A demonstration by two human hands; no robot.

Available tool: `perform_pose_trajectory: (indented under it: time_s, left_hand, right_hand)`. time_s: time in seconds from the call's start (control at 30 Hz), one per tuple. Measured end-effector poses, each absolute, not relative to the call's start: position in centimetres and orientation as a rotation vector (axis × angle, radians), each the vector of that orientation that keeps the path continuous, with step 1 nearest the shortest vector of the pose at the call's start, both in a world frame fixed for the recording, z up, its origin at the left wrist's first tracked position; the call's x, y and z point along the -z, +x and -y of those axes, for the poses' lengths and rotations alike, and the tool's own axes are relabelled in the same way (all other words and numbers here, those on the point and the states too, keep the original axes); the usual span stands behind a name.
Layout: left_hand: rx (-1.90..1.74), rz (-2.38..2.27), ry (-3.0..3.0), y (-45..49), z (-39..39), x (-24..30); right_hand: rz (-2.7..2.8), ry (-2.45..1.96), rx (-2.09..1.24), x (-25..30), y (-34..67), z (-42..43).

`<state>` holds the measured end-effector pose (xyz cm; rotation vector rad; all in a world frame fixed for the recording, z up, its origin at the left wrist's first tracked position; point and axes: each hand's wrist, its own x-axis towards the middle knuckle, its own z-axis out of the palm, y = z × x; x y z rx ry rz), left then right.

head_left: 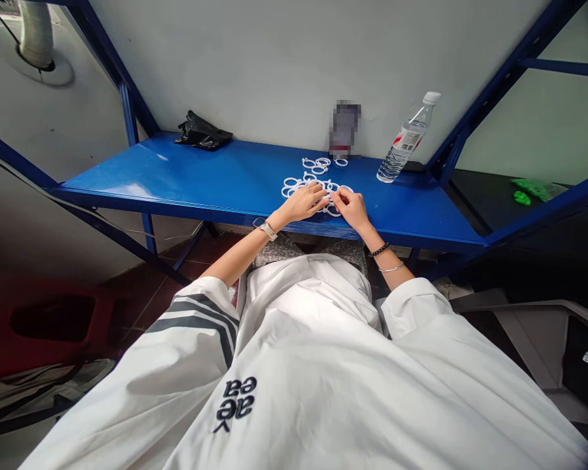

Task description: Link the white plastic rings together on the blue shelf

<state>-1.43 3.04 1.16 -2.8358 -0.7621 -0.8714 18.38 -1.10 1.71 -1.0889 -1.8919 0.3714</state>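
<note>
A pile of white plastic rings (290,187), each with a small knob, lies on the blue table (196,176) under and around my hands. Over the middle of the pile, my left hand (301,202) has its fingers bent and drawn together. What sits between those fingertips is too small to make out. My right hand (353,209) is pinched at the pile's right side, with a white ring at its fingertips. A few more rings (318,163) lie farther back, and a single ring (342,162) is in front of the blurred upright phone-like object (345,127).
A clear water bottle (406,140) leans against the wall at the back right, beside a dark flat object (413,167). At the back left lies a crumpled black plastic bag (203,132). Blue metal frame posts (129,114) flank the table. A red stool (93,313) stands lower left.
</note>
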Motion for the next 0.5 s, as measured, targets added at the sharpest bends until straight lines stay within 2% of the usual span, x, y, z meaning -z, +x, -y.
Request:
perform_pose_trajectory:
  time_s: [0.23,0.5]
  left_hand:
    - [0.946,0.834,-2.738,-1.3,-3.6,-0.6]
    - [1.076,1.125,-2.466,-1.2,-4.4,0.6]
  right_hand:
    - [1.788,-1.069,-0.458,-1.3,18.5,0.3]
    - [1.529,-1.102,-0.532,-0.2,20.7,-3.1]
